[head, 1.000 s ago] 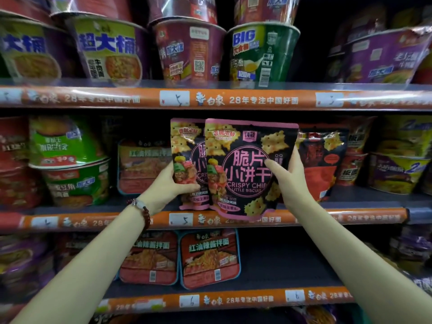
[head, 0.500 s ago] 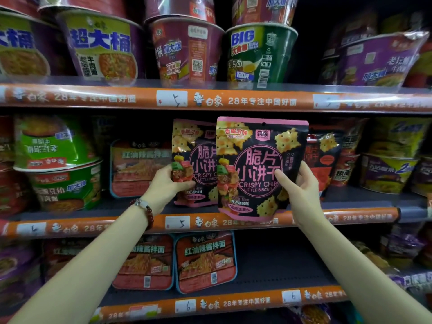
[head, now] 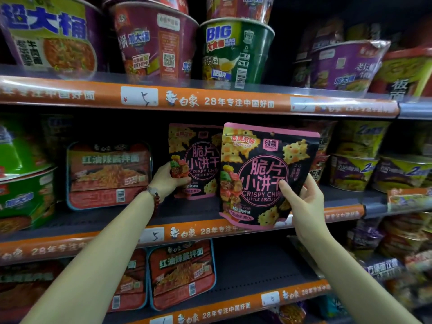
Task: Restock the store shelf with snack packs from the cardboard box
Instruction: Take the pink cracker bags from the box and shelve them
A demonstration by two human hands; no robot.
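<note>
left arm: bare forearm, reaching up from the lower left over the front edge of the middle shelf; beaded bracelet (head: 157, 200) and a small watch at the wrist. left hand (head: 168, 181): fingers curled round the left edge of the rear snack pack (head: 195, 160), gripping it. right arm: bare forearm, rising from the lower right corner. right hand (head: 301, 204): thumb across the face of the front snack pack (head: 261, 174), fingers behind, holding it upright.

Black-and-pink foil snack pouch (head: 268, 174): "CRISPY CHIP / LITTLE BISCUIT", "CRISPY RICH". Green paper noodle cup (head: 233, 50): "BIG". Orange plastic shelf-edge strip (head: 210, 102): "28". White price tags (head: 153, 235): handwritten "5"; lower, "6".
</note>
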